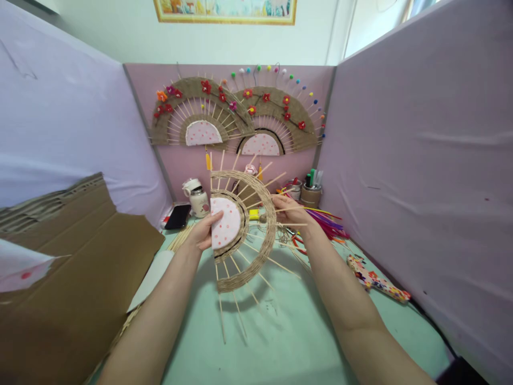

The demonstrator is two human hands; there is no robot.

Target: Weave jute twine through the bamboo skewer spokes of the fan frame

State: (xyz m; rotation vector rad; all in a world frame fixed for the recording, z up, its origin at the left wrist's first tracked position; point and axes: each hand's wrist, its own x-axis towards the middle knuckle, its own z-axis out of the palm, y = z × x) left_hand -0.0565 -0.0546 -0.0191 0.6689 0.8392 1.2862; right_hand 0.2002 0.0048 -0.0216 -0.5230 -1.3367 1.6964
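Note:
A half-round woven fan point(269, 235) of thin wooden sticks and tan twine is held up over the table, its straight edge facing left. Its centre is a white half-disc with pink dots point(226, 227), ringed by twine with a black line. My left hand point(205, 231) grips that centre at the straight edge, thumb on the front face. At the fan's outer right side, my right hand point(292, 209) is closed around the stick ends and the rim of the twine band. Part of its fingers lies behind the fan.
Two finished-looking fans point(202, 85) with red flowers hang on the pink back panel. A white bottle point(197, 198), a phone point(178, 216), a pen holder point(311, 195), coloured pipe cleaners point(326, 222) and a floral-patterned glue gun point(377, 280) are around. Cardboard point(80, 299) stands at left.

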